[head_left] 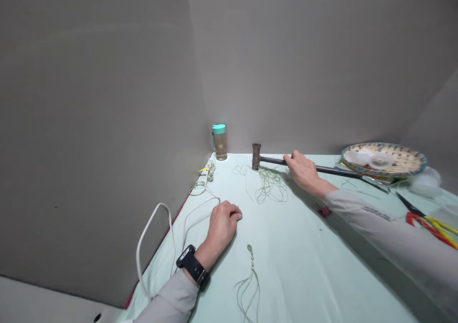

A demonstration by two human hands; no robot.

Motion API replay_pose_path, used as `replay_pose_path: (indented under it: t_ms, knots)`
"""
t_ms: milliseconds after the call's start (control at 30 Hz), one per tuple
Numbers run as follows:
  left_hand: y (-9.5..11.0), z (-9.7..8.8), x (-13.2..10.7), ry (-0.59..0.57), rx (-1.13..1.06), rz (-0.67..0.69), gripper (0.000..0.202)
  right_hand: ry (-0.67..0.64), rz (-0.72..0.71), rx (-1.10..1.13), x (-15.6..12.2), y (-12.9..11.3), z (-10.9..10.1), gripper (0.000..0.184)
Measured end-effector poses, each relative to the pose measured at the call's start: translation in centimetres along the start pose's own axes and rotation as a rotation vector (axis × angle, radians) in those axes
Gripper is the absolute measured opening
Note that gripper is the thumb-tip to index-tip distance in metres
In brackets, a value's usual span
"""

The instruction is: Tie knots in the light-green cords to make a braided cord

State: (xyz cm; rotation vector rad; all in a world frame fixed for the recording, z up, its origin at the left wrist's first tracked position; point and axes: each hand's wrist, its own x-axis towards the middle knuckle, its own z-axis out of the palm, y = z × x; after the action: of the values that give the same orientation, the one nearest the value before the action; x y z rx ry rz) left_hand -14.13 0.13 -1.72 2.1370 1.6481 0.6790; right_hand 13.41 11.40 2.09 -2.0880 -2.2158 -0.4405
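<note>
One dark metal hammer with a long thin handle, near the pale green table's far edge, clasped by the right hand; left hand fisted, empty, beside one white cable; two green cord tangles.

Teal-capped bottle, pale green cloth, black watch.

Dark hammer lies flat, head by green thread.

The person is wearing long pale grey sleeves on both arms, the left hand and right hand staying bare, 1 black watch showing, possibly a smartwatch.
</note>
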Motion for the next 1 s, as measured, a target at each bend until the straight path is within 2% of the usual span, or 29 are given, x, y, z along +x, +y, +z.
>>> replay_pose_path:
  t_ms: [167,367,567,700,767,867,1000]
  knots:
    - [-0.2,0.1,0.0,0.007,0.001,0.004,0.016,-0.079,-0.042,0.126,-1.2,-0.1,0.7,0.033]
    - [0.0,0.0,0.1,0.010,-0.003,-0.004,0.016,-0.123,-0.101,0.364,-1.1,0.3,-0.1,0.033]
    - [0.4,-0.3,-0.2,0.007,-0.010,-0.019,0.016,-0.009,0.052,0.540,-3.0,-0.8,-1.2,0.030]
    - [0.3,-0.2,-0.1,0.001,-0.018,-0.026,0.016,0.067,0.148,0.703,-4.6,-1.0,-3.1,0.031]
    - [0.2,-0.1,-0.1,-0.003,-0.020,-0.025,0.016,0.024,0.129,0.816,-5.1,-0.8,-4.5,0.032]
    - [0.1,0.0,0.0,-0.006,-0.022,-0.023,0.016,-0.115,0.068,0.970,-6.1,-0.9,-6.4,0.032]
    - [0.1,0.0,0.1,-0.007,-0.029,-0.023,0.016,-0.292,0.001,1.079,-8.7,-1.8,-8.3,0.030]
